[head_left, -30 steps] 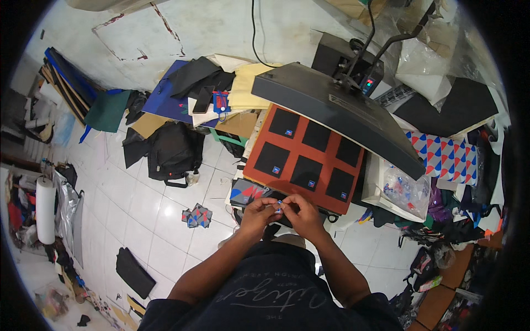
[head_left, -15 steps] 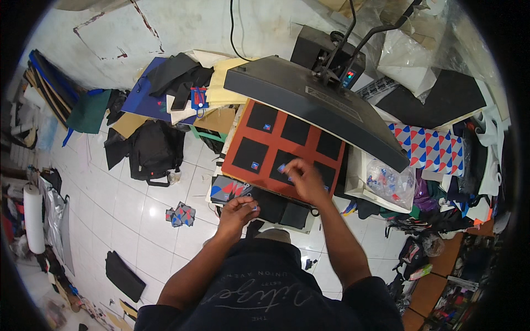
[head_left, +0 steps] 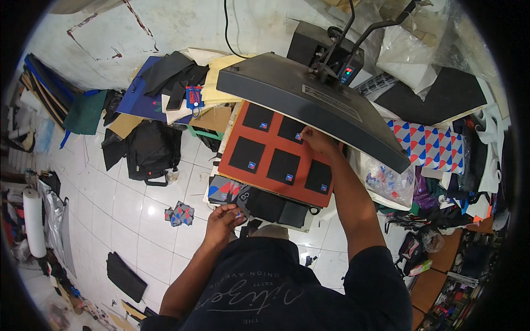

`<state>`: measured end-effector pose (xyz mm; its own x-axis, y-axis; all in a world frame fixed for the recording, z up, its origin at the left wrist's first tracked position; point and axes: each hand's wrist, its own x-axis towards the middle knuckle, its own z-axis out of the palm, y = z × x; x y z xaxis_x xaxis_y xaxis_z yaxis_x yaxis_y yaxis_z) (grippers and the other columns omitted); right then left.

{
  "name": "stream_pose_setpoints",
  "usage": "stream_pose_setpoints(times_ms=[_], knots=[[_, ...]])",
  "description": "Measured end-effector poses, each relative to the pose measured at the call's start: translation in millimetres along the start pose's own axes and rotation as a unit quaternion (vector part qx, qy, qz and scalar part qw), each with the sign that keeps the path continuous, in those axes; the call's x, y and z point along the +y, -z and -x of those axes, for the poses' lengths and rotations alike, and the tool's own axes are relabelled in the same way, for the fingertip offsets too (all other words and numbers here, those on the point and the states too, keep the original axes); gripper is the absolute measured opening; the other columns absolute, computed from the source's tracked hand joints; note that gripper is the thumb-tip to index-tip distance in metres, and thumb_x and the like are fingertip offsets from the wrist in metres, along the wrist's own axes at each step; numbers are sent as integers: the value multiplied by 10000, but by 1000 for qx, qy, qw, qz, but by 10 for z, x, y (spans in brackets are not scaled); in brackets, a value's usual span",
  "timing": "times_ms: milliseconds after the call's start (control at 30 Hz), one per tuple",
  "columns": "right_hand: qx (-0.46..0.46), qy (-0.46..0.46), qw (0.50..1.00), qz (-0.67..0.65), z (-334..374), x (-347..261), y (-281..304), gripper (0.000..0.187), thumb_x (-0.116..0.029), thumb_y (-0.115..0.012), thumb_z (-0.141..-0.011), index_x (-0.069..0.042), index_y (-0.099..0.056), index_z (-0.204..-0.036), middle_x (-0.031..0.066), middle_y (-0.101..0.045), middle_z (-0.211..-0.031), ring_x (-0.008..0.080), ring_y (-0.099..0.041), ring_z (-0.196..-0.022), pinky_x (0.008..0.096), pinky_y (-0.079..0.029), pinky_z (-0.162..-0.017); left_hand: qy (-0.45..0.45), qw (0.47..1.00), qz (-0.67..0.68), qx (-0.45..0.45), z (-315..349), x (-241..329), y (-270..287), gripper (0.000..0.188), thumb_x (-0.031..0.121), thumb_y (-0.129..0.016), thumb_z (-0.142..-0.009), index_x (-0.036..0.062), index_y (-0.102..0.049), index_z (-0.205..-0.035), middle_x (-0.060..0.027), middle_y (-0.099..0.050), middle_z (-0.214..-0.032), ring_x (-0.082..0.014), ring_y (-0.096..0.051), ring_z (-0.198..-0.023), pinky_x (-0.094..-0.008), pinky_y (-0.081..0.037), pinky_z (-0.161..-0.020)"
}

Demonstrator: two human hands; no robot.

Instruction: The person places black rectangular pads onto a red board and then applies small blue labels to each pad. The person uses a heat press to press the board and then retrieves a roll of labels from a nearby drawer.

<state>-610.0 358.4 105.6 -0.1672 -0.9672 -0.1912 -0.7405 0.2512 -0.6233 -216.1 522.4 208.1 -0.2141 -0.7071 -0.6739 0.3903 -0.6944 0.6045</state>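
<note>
Right hand stretched forward, fingers closed on blue label, left hand low, pinching small tag

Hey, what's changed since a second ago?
The hands have parted. The right hand moved forward, beneath the raised press plate, to a small blue label at the corner of a black square; whether it has let go is unclear. The left hand stayed near the front edge. The plate remains raised, the backpack on the floor.

Rust-red pad, black squares, blue labels
</note>
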Motion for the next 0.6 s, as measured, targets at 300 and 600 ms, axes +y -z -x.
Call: stream_pose_setpoints(times_ms=[300, 600], knots=[[63, 62, 995, 50, 178, -262, 3, 181, -223, -628, -862, -43, -619, -869, 70, -640, -764, 181, -619, -738, 332, -476, -700, 11, 1000, -10, 2, -25, 20, 6, 199, 44, -599, -876, 17, -534, -1063, -86, -611, -983, -196, -625, -897, -297, -523, -793], [88, 55, 990, 93, 192, -325, -29, 188, -229, -622, -861, -41, -622, -859, 84, -648, -772, 211, -638, -754, 355, -489, -713, 21, 1000, -23, 0, -61, 28, -14, 182, 28, -586, -880, 15, -530, -1052, -94, -610, -985, -207, -623, -902, -297, -527, -790]])
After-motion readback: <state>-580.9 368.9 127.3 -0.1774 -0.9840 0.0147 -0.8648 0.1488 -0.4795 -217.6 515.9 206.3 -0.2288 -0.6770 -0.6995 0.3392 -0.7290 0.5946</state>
